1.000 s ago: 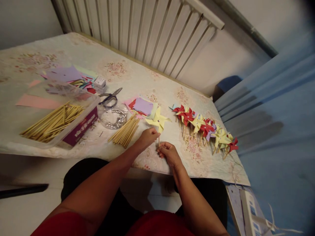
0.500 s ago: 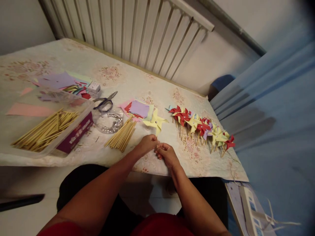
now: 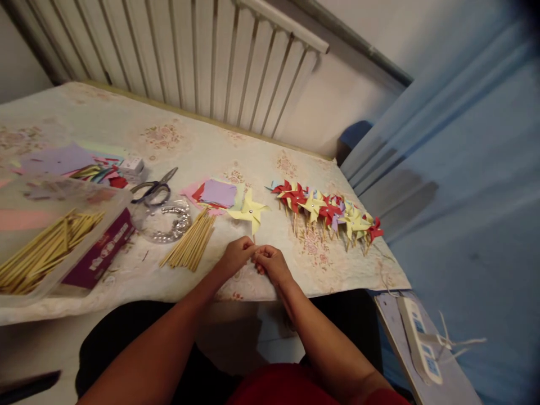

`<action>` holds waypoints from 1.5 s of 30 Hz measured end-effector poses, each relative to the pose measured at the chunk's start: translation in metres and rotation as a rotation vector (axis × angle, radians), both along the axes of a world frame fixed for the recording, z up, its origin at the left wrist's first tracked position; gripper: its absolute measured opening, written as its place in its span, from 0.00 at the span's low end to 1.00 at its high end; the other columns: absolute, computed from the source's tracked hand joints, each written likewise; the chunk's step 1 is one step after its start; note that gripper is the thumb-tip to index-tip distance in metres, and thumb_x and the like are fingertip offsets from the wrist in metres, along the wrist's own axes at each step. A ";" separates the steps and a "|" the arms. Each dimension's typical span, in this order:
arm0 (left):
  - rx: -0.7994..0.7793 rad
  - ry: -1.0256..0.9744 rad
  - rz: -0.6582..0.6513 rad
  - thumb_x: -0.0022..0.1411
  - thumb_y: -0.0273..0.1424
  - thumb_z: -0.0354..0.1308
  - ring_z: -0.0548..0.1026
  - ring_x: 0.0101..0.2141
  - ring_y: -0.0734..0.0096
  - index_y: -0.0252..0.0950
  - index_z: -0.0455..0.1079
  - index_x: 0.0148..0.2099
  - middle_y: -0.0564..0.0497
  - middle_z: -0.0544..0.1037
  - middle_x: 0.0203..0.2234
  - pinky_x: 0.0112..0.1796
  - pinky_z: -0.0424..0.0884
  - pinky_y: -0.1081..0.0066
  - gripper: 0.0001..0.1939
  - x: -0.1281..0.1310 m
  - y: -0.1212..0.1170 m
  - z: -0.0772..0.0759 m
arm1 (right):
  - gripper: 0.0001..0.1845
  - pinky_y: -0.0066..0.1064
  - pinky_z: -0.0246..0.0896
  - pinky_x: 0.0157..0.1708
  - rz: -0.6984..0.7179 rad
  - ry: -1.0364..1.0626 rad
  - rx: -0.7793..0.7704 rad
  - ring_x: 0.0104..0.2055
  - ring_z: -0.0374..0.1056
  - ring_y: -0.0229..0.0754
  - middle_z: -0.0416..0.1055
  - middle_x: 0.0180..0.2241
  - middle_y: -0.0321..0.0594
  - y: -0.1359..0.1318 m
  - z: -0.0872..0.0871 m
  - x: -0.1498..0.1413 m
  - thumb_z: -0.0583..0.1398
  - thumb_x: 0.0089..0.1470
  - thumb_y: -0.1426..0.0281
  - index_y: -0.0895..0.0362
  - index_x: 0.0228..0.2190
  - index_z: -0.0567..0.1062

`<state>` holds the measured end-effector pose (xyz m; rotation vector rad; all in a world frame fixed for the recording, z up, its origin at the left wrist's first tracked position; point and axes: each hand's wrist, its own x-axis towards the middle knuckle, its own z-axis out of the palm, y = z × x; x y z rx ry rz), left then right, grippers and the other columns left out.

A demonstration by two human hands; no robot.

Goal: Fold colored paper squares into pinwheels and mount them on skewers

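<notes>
Between my hands stands a yellow paper pinwheel (image 3: pixel 250 212) with a silver pin at its centre, its blades facing up. My left hand (image 3: pixel 237 253) pinches the thin wooden stick just under the blades. Lower on the same stick, my right hand (image 3: pixel 270 261) is closed with its fingertips touching the left ones. Most of the stick is hidden by the fingers. Left of the hands lies a bundle of wooden sticks (image 3: pixel 189 242). Behind the pinwheel is a pile of coloured paper squares (image 3: pixel 218 193), lilac on top.
Finished pinwheels (image 3: pixel 328 210) in several colours lie in a row at right. Scissors (image 3: pixel 155 188), a clear dish of silver pins (image 3: pixel 169 220), a plastic box (image 3: pixel 112 239) of sticks and paper scraps (image 3: pixel 59 160) fill the left. A power strip (image 3: pixel 419 340) sits beside the table.
The view has swung to the right, so the table things appear shifted left. Both hands keep hold of the yellow pinwheel, now closer together on its stick.
</notes>
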<state>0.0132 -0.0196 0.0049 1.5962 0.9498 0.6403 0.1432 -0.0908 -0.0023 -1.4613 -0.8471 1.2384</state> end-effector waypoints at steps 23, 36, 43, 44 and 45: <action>0.484 0.239 0.170 0.63 0.42 0.46 0.71 0.32 0.66 0.38 0.68 0.31 0.51 0.73 0.27 0.36 0.64 0.68 0.16 0.005 -0.024 -0.021 | 0.05 0.21 0.55 0.14 -0.046 -0.063 0.065 0.14 0.59 0.32 0.63 0.15 0.25 -0.002 0.004 -0.001 0.59 0.48 0.75 0.56 0.23 0.69; 0.152 0.112 0.179 0.58 0.44 0.55 0.69 0.30 0.68 0.37 0.70 0.33 0.54 0.73 0.26 0.35 0.64 0.70 0.15 0.012 -0.030 -0.010 | 0.05 0.19 0.57 0.14 -0.082 -0.135 0.064 0.19 0.65 0.32 0.64 0.19 0.27 -0.008 -0.009 -0.002 0.59 0.49 0.73 0.56 0.23 0.69; 0.162 0.131 0.182 0.57 0.43 0.55 0.67 0.29 0.69 0.37 0.68 0.31 0.55 0.71 0.24 0.34 0.63 0.71 0.14 0.016 -0.029 -0.015 | 0.06 0.19 0.57 0.13 -0.086 -0.124 0.019 0.18 0.66 0.33 0.64 0.18 0.27 -0.007 -0.013 0.000 0.58 0.50 0.74 0.56 0.23 0.68; 0.165 0.131 0.189 0.57 0.43 0.54 0.67 0.28 0.69 0.37 0.68 0.31 0.55 0.70 0.23 0.33 0.63 0.71 0.14 0.017 -0.030 -0.015 | 0.06 0.19 0.57 0.13 -0.084 -0.125 0.014 0.18 0.66 0.33 0.64 0.18 0.28 -0.007 -0.012 0.000 0.58 0.50 0.74 0.56 0.23 0.68; 0.163 0.136 0.191 0.58 0.43 0.53 0.67 0.28 0.69 0.37 0.68 0.31 0.55 0.70 0.23 0.33 0.62 0.71 0.14 0.017 -0.031 -0.015 | 0.06 0.19 0.57 0.12 -0.083 -0.127 0.007 0.17 0.65 0.33 0.64 0.18 0.27 -0.007 -0.012 -0.001 0.58 0.50 0.74 0.56 0.23 0.68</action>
